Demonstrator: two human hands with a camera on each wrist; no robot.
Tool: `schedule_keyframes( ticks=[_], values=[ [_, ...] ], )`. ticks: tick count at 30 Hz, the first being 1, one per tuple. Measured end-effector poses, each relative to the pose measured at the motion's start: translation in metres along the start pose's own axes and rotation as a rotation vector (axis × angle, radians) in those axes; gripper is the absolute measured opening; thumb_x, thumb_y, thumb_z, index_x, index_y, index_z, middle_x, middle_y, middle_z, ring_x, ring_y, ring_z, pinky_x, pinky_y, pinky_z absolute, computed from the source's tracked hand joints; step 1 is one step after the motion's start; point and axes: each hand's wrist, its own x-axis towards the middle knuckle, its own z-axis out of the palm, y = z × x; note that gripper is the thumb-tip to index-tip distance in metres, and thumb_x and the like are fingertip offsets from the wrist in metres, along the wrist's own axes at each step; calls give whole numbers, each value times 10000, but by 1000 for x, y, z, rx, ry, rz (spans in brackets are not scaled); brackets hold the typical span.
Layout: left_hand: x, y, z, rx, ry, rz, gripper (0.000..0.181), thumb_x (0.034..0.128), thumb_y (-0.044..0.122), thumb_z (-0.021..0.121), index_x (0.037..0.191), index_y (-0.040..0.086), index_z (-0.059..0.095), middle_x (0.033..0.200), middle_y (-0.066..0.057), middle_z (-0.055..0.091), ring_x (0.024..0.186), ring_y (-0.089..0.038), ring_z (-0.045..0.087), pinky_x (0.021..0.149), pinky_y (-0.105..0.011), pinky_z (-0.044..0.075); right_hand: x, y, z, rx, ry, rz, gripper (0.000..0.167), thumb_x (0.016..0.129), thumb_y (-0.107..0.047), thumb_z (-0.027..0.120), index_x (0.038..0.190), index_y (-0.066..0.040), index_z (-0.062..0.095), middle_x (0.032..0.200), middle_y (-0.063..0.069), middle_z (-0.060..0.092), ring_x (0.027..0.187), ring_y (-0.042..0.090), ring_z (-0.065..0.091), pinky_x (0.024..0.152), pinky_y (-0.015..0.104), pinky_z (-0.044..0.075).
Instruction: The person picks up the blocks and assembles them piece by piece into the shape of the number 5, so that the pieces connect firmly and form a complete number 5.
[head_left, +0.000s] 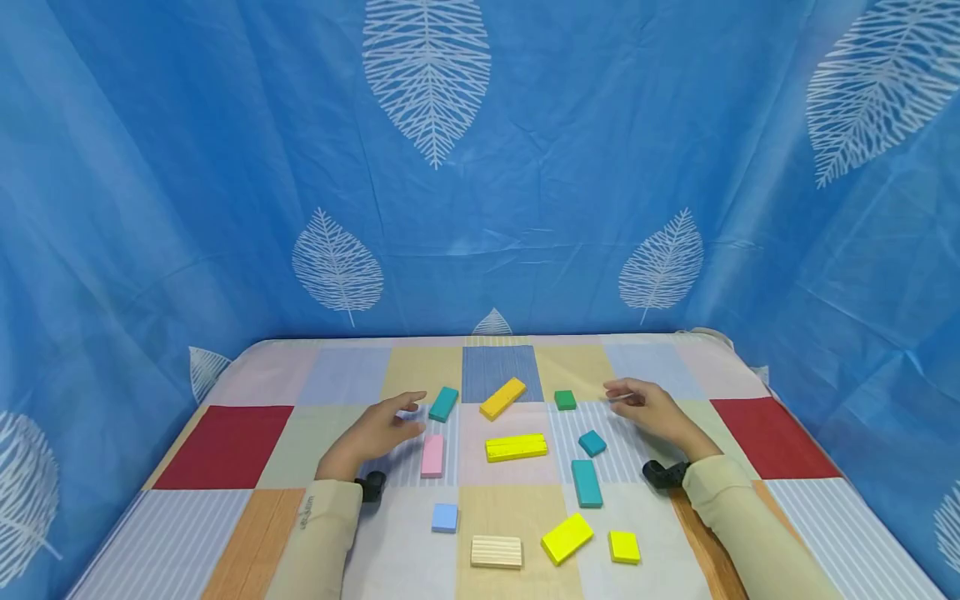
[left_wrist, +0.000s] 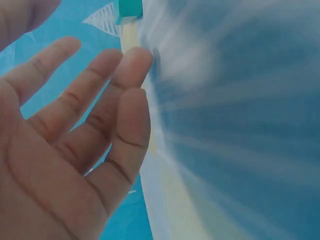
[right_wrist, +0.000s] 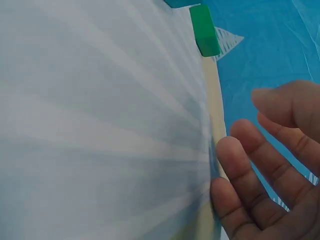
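The left hand (head_left: 381,429) is at the left of the blocks, fingers loosely bent and empty, close to a teal block (head_left: 443,404) and a pink block (head_left: 432,456). On the other side, the right hand (head_left: 651,410) holds nothing; a green block (head_left: 565,400) and a small teal block (head_left: 592,442) lie nearest to it. In the left wrist view the left hand (left_wrist: 85,120) shows its palm and relaxed fingers. The right wrist view has the right hand (right_wrist: 272,165) with fingers slightly bent, below the green block (right_wrist: 204,31).
Between the hands lie an orange block (head_left: 502,398) and a yellow piece (head_left: 517,447). Nearer the front are a larger teal block (head_left: 587,483), a blue block (head_left: 445,517), a ridged wooden block (head_left: 497,552) and two yellow blocks (head_left: 567,538). A blue curtain (head_left: 525,192) surrounds the patchwork-covered table.
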Motion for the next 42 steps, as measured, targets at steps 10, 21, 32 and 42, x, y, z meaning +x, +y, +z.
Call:
schedule_keyframes(
  ticks=[10,21,32,42],
  values=[
    [13,2,2,14,-5,-47,536,1031,90,717,1540,17,564,1375,-235,665,1264,-453,626,1062,-604,520,16,-2,0,65,-100,-8,401,1019,19,693,1384,157,599,1177,261,728,1033,230,694,859,214,547],
    [40,-3,-7,22,-119,-63,629,991,62,776,1566,9,526,1408,-228,634,1226,-364,610,1088,-538,510,35,-7,1,29,-204,11,404,1020,5,689,1394,131,605,1164,215,755,1065,311,713,926,325,572],
    [65,-4,-16,42,-312,-107,729,1004,98,769,1645,70,422,1489,-239,568,1351,-383,542,1114,-512,497,47,-12,8,72,-264,-45,373,1025,18,678,1366,157,615,1191,258,739,1079,327,703,905,314,561],
    [71,6,-18,15,-352,-235,755,1005,114,773,1667,177,418,1543,-206,535,1227,-297,540,892,-323,505,61,-13,14,33,-282,-53,365,1048,-38,672,1365,139,635,1233,256,724,1129,372,687,995,487,552]
  ],
)
